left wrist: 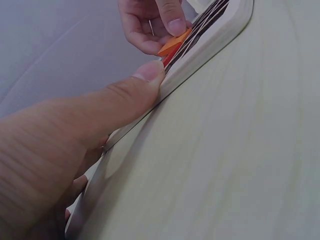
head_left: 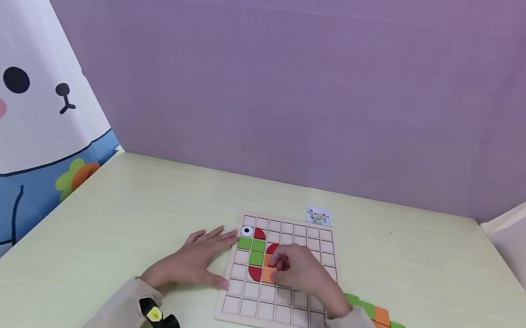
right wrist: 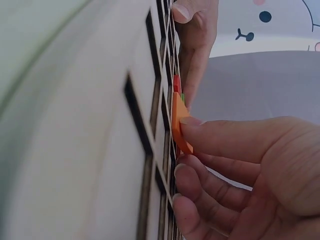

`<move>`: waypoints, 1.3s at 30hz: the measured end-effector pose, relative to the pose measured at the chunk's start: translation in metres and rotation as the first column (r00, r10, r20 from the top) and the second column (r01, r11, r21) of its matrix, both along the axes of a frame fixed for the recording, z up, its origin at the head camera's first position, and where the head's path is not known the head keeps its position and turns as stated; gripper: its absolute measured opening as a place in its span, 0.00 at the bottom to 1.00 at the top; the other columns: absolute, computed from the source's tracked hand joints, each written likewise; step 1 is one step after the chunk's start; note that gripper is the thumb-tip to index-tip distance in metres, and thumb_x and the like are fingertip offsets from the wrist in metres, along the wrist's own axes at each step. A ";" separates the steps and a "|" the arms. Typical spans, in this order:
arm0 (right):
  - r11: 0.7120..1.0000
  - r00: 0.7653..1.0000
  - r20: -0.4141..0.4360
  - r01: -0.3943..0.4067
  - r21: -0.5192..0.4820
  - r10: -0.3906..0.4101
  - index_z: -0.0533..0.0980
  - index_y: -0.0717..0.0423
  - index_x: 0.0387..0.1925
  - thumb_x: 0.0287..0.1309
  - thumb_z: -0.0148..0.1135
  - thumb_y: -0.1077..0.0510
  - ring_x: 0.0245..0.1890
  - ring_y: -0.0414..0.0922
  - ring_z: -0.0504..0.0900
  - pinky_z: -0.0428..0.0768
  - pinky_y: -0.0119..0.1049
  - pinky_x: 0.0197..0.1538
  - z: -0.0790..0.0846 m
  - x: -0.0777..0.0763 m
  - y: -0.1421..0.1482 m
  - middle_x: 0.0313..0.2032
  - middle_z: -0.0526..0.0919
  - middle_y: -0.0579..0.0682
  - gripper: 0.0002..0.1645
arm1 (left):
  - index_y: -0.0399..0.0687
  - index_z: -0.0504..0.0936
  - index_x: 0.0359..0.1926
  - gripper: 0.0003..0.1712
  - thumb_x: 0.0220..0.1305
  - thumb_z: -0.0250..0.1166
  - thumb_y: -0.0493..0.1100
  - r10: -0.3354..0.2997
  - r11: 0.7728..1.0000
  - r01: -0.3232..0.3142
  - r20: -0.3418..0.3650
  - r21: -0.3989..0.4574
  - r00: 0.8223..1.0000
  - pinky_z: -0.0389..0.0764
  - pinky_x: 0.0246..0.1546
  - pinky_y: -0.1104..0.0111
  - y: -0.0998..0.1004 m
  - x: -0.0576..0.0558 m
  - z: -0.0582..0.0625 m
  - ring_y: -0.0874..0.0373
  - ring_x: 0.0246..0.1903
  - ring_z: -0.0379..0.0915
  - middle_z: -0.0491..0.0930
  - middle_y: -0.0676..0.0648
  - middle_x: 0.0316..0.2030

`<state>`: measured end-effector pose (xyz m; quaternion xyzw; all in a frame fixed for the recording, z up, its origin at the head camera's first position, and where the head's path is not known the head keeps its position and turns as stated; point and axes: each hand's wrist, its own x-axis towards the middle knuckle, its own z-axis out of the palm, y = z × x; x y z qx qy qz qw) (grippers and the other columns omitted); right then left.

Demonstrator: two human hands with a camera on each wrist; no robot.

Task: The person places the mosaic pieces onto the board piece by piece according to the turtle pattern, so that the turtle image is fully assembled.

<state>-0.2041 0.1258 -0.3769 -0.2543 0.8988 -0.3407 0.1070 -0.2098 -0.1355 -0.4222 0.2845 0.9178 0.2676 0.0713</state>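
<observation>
square orange tile [right wrist: 177, 120] tilted against the pale gridded wooden board [head_left: 265, 312], pinched by the right hand [head_left: 303, 270], left hand [head_left: 194, 260] spread wide, touching the board's edge

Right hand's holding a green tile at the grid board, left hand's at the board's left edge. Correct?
Colour's wrong: the right hand holds an orange tile, not a green one, as the right wrist view shows. The rest stands: it's at the grid board, and the left hand is at the board's left edge.
</observation>
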 end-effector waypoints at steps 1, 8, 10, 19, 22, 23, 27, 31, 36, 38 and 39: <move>1.000 1.000 0.002 0.000 -0.002 0.000 0.79 0.58 0.29 0.48 0.68 0.68 0.26 0.41 0.71 0.70 0.28 0.30 0.000 0.000 0.000 0.24 0.76 0.44 0.06 | 0.51 0.57 0.72 0.56 0.48 0.67 0.69 0.001 1.000 -0.001 0.001 -0.002 1.000 0.40 0.69 0.41 0.000 0.000 0.000 0.43 0.74 0.38 0.52 0.49 0.74; 1.000 1.000 0.006 -0.004 -0.004 0.004 0.79 0.57 0.29 0.48 0.67 0.69 0.26 0.40 0.71 0.71 0.28 0.30 -0.001 -0.001 0.000 0.24 0.76 0.43 0.06 | 0.49 0.57 0.72 0.56 0.48 0.67 0.69 -0.006 1.000 0.006 -0.006 0.001 1.000 0.40 0.68 0.40 0.000 -0.001 -0.001 0.42 0.74 0.38 0.52 0.48 0.74; 1.000 1.000 0.002 -0.005 -0.001 0.005 0.79 0.57 0.28 0.49 0.67 0.68 0.26 0.40 0.71 0.71 0.28 0.30 -0.001 -0.001 0.000 0.24 0.77 0.43 0.06 | 0.49 0.57 0.72 0.56 0.48 0.67 0.69 -0.010 1.000 0.010 -0.009 0.001 1.000 0.41 0.68 0.39 0.000 0.000 -0.001 0.41 0.74 0.39 0.53 0.48 0.74; 1.000 1.000 -0.024 -0.015 0.013 0.015 0.81 0.56 0.27 0.49 0.67 0.69 0.26 0.40 0.72 0.72 0.28 0.30 0.000 0.000 -0.002 0.24 0.78 0.42 0.06 | 0.49 0.57 0.73 0.56 0.49 0.67 0.69 -0.007 1.000 0.007 -0.008 -0.004 1.000 0.42 0.68 0.39 -0.001 0.000 0.000 0.42 0.74 0.39 0.53 0.48 0.74; 1.000 1.000 -0.021 -0.018 0.011 0.018 0.80 0.56 0.27 0.49 0.67 0.68 0.26 0.40 0.72 0.72 0.28 0.30 0.000 0.000 0.000 0.24 0.77 0.42 0.05 | 0.49 0.57 0.73 0.56 0.49 0.67 0.68 -0.010 1.000 0.010 -0.006 -0.002 1.000 0.42 0.68 0.39 -0.001 0.000 0.000 0.42 0.74 0.39 0.53 0.48 0.74; 1.000 1.000 -0.020 -0.016 0.010 0.016 0.80 0.56 0.28 0.49 0.67 0.68 0.26 0.40 0.71 0.72 0.27 0.30 0.001 0.000 0.001 0.24 0.77 0.42 0.05 | 0.49 0.57 0.73 0.56 0.48 0.67 0.68 -0.011 1.000 0.011 -0.005 0.000 1.000 0.42 0.68 0.39 0.000 0.000 -0.001 0.42 0.74 0.39 0.53 0.47 0.73; 1.000 1.000 -0.013 0.003 0.010 -0.003 0.80 0.57 0.29 0.49 0.67 0.68 0.25 0.40 0.71 0.72 0.28 0.30 0.004 0.001 0.007 0.23 0.77 0.43 0.06 | 0.49 0.57 0.73 0.56 0.48 0.68 0.68 -0.015 1.000 0.015 0.000 0.006 1.000 0.42 0.68 0.40 0.003 0.000 -0.002 0.42 0.74 0.39 0.53 0.47 0.73; 0.999 0.999 -0.006 0.047 0.021 -0.047 0.80 0.57 0.30 0.49 0.66 0.69 0.26 0.40 0.72 0.72 0.28 0.30 0.008 0.003 0.014 0.24 0.78 0.43 0.07 | 0.48 0.57 0.72 0.57 0.48 0.68 0.67 -0.017 1.000 0.017 0.002 0.007 1.000 0.42 0.68 0.40 0.004 0.000 -0.002 0.42 0.74 0.39 0.53 0.47 0.73; 0.996 0.997 -0.017 0.079 0.042 -0.078 0.79 0.57 0.30 0.49 0.66 0.68 0.26 0.40 0.71 0.71 0.28 0.30 0.010 0.004 0.026 0.24 0.77 0.44 0.06 | 0.48 0.57 0.72 0.57 0.48 0.68 0.67 -0.010 1.000 0.010 0.009 0.010 1.000 0.42 0.68 0.40 0.003 0.001 0.000 0.42 0.74 0.39 0.54 0.47 0.73; 0.995 0.996 -0.027 0.085 0.050 -0.083 0.79 0.57 0.29 0.49 0.66 0.68 0.26 0.40 0.71 0.71 0.28 0.29 0.010 0.004 0.031 0.24 0.77 0.44 0.06 | 0.48 0.57 0.72 0.57 0.47 0.68 0.67 -0.006 1.000 0.006 0.008 0.009 1.000 0.42 0.68 0.40 0.002 0.002 0.001 0.42 0.74 0.39 0.54 0.47 0.73; 0.994 0.995 -0.029 0.093 0.054 -0.092 0.79 0.56 0.29 0.49 0.66 0.68 0.26 0.40 0.71 0.71 0.28 0.29 0.011 0.004 0.033 0.23 0.76 0.44 0.06 | 0.49 0.57 0.72 0.57 0.47 0.68 0.67 -0.004 1.000 0.004 0.008 0.007 1.000 0.42 0.68 0.40 0.002 0.002 0.002 0.42 0.74 0.39 0.54 0.47 0.73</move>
